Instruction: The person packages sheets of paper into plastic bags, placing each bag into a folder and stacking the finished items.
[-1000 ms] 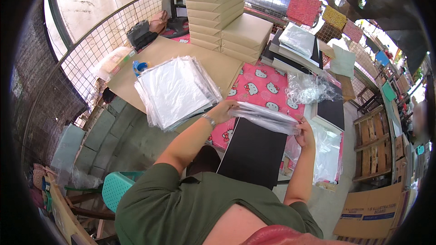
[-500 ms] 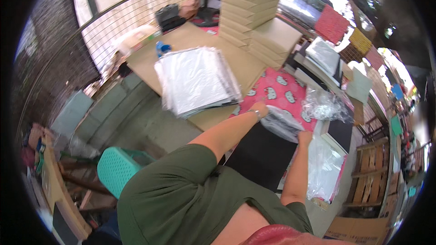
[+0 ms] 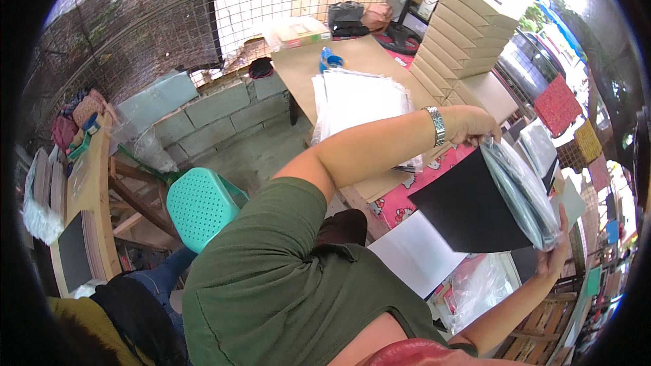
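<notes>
A black flat board [image 3: 468, 207] is raised at a tilt above the table, with a clear plastic bag [image 3: 521, 193] bunched along its far right edge. My left hand [image 3: 478, 127], wearing a metal watch, pinches one corner of the bag. At the opposite corner, my right hand [image 3: 553, 254] grips the plastic. Below the board lies a white sheet [image 3: 417, 252]. Clear plastic bags [image 3: 478, 289] rest nearest my right forearm. Beyond my left forearm sits a stack of white sheets in plastic [image 3: 363, 98].
Folded brown cardboard [image 3: 464, 34] is piled high at the back. A pink patterned cover [image 3: 434, 186] shows on the table. A blue tape roll [image 3: 331, 61] stands behind the white stack. To the left are a turquoise stool [image 3: 202, 207] and a person in dark clothing [image 3: 139, 308].
The black board has come up off the table and moved right with the plastic, held by both hands. A white sheet now shows beneath. The view has swung left.
</notes>
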Action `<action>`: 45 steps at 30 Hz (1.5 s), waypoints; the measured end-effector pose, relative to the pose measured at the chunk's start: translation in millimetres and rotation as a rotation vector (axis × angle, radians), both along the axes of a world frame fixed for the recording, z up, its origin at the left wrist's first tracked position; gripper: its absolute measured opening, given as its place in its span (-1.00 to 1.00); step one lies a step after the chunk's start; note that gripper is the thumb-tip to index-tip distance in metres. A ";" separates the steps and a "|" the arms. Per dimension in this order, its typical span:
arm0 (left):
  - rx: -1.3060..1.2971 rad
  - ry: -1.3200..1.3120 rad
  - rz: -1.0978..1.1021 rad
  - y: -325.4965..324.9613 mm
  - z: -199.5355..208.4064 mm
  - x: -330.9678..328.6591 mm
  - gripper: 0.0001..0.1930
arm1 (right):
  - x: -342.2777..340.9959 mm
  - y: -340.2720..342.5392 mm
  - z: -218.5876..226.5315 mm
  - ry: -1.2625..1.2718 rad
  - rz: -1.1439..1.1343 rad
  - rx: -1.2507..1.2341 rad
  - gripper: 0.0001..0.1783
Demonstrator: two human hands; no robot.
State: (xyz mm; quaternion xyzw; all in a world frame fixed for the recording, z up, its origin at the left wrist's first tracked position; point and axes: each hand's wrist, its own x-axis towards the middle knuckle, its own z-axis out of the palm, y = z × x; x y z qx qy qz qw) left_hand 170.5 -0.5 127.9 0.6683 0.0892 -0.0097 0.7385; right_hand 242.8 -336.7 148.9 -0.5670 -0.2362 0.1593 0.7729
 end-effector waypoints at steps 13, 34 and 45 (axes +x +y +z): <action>-0.244 0.252 -0.019 28.7 -175.4 19.2 -0.78 | 49.8 -27.4 -233.7 0.414 -0.031 0.136 -0.68; -0.699 -0.453 -0.205 -56.8 -154.3 -133.0 -0.55 | -53.8 23.3 -179.8 -0.719 -0.366 -0.060 -0.81; 0.112 -0.134 0.187 -78.2 -242.8 -112.0 -0.72 | -56.2 7.3 -290.5 -0.235 -0.466 -0.442 -0.65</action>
